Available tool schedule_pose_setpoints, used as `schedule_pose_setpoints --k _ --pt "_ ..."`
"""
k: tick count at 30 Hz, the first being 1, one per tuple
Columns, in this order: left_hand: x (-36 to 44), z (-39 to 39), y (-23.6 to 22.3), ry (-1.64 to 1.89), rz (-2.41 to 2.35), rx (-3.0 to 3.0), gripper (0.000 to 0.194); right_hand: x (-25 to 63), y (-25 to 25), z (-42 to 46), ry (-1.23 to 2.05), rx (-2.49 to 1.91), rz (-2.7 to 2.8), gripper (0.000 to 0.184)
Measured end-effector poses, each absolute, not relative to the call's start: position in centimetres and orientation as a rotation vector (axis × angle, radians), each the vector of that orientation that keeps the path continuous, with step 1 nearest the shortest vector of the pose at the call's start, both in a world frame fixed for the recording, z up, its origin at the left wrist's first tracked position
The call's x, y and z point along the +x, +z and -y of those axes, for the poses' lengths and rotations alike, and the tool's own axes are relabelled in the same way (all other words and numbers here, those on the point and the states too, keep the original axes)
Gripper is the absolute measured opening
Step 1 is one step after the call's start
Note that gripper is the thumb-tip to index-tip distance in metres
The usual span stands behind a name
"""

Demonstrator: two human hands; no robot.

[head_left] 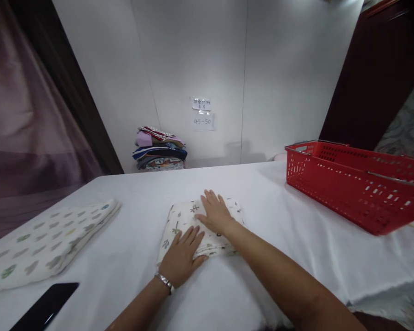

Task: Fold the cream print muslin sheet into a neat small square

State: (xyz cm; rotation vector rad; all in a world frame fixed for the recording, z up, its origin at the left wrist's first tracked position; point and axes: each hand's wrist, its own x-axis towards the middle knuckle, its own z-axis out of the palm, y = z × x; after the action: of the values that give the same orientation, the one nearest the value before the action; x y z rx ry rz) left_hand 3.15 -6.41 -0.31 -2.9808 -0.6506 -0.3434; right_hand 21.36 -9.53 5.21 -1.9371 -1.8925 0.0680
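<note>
A folded white cloth [182, 219] with small leaf and tree prints lies flat on the white-covered table in front of me. My left hand [182, 255] rests on its near left corner, palm down with fingers spread, a silver bracelet at the wrist. Farther back, my right hand [215, 213] lies flat across the upper middle of the same cloth, its fingers stretched out. Neither hand grips anything. Parts of the print are hidden under both hands and the right forearm.
Another folded cloth [44, 243] with grey-green shapes lies at the left, a black phone [46, 307] nearer me. A red plastic basket [345, 188] stands at the right. Behind the table's far edge is a stack of folded fabrics [160, 149] against the wall with paper labels [202, 120].
</note>
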Motion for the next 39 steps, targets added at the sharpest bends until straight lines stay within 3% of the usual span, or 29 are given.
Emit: schedule_pose_setpoints --k 3,8,13,18,27,35,39 --pt "2.9 6.8 -0.4 -0.306 0.667 -3.011 0.061 23.9 1.8 8.4 0.232 -2.182 1.836 0.075" --pt "3.1 6.2 1.9 -0.110 0.740 -3.177 0.061 25.1 -1.1 8.2 0.205 -2.222 1.850 0.078" --pt "5.5 1.6 4.4 -0.329 1.019 -3.058 0.061 24.8 -1.1 8.0 0.183 -2.236 1.842 0.074" --pt "6.4 -1.9 1.1 -0.105 1.443 -2.951 0.074 24.9 -1.1 8.2 0.229 -2.250 1.832 0.074" --pt "6.2 -2.2 0.1 -0.084 1.448 -2.941 0.076 25.3 0.7 7.8 0.323 -2.301 1.822 0.070" --pt "6.2 -2.5 0.3 -0.032 1.432 -2.941 0.077 25.7 -0.6 9.3 0.154 -2.296 1.750 0.074" --pt "7.1 -2.3 2.0 0.067 1.440 -2.918 0.072 26.2 0.1 8.8 0.316 -2.039 1.494 0.062"
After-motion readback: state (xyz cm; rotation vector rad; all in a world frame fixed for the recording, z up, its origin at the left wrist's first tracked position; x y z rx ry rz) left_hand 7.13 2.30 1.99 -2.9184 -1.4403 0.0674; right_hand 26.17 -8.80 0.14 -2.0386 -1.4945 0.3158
